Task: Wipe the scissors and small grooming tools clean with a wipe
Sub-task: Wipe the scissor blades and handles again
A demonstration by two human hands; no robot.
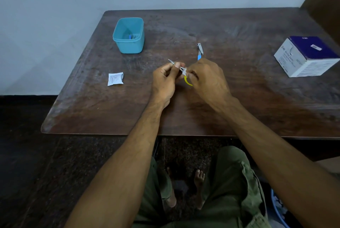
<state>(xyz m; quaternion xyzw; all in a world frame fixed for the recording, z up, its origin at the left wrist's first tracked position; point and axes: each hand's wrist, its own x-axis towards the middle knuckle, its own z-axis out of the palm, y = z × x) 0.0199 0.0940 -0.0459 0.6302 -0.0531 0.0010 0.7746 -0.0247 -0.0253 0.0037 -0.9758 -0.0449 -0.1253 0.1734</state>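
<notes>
Small scissors (188, 81) with yellow handles are held above the middle of the wooden table (239, 99). My left hand (165, 80) pinches the metal blades, whose tip pokes out up and to the left. My right hand (207, 78) pinches a small white wipe (184, 70) against the scissors near the pivot, above the yellow handle loop. A nail clipper (199, 51) with a blue lever lies on the table just beyond my right hand.
A teal plastic tub (128, 43) holding small tools stands at the back left. A torn white wipe sachet (115, 79) lies left of my hands. A blue and white box of swabs (307, 56) sits at the right edge. My knees are below the table's front edge.
</notes>
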